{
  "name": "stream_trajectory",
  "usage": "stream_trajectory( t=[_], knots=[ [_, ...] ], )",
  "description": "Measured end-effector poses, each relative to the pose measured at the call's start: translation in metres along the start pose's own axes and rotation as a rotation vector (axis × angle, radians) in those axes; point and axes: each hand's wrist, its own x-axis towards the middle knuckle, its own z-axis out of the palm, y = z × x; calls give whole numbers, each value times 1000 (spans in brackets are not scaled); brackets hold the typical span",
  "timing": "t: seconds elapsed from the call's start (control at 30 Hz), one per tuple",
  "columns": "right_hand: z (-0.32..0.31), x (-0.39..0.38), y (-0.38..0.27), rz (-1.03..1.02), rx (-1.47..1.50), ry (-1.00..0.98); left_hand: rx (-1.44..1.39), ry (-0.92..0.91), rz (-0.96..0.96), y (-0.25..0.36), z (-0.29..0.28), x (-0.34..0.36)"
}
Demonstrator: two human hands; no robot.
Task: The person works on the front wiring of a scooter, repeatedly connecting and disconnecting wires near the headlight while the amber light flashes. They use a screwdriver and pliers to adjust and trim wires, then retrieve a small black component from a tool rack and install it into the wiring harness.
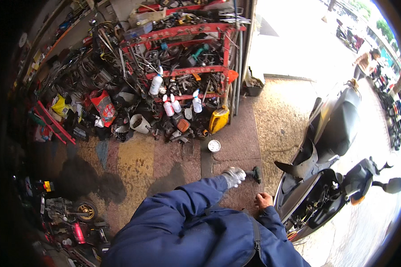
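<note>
Left hand: the gloved left hand (234, 177) is gripping the end of a dark tool (255, 174), fingers curling around it and pressed together.
Dark tool: its head is pointing toward the person's right, over the reddish floor (236, 153) and just beyond the left hand.
Right hand: the bare right hand (264, 200) is hovering near the scooter (307, 187), fingers curling inward; whether they are pinching anything cannot be told.
White tub: the round tub (214, 151) is standing on the floor beyond the left hand, holding whitish contents.
White bucket: the bucket (143, 128) is leaning among the clutter, dark matter showing inside.
Yellow jug: the jug (218, 120) is standing at the rack's corner; its contents cannot be seen.
Spray bottles: four spray bottles (197, 103) are standing at the red rack, one higher than the others.
Red rack: the rack (182, 30) is bearing tangled parts and a teal-green tool (198, 54).
Dark bin: the bin (255, 91) is sitting beside the doorway, containing mixed small matter.
</note>
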Motion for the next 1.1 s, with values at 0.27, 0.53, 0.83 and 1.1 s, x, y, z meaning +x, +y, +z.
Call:
stream_trajectory(
  t=[0.27, 0.53, 0.83, 1.1],
  knots=[
    [57, 82, -77, 21, -237, -107, -268, 298, 33, 47, -116, -29],
    [122, 216, -123, -42, -538, -228, -427, 494, 53, 92, -216, -19],
    [179, 310, -265, -180, -759, -247, -488, 657, 117, 181, -248, 5],
    [211, 337, -267, -461, -765, -443, -473, 609, 103, 229, -317, 28]
  ],
)
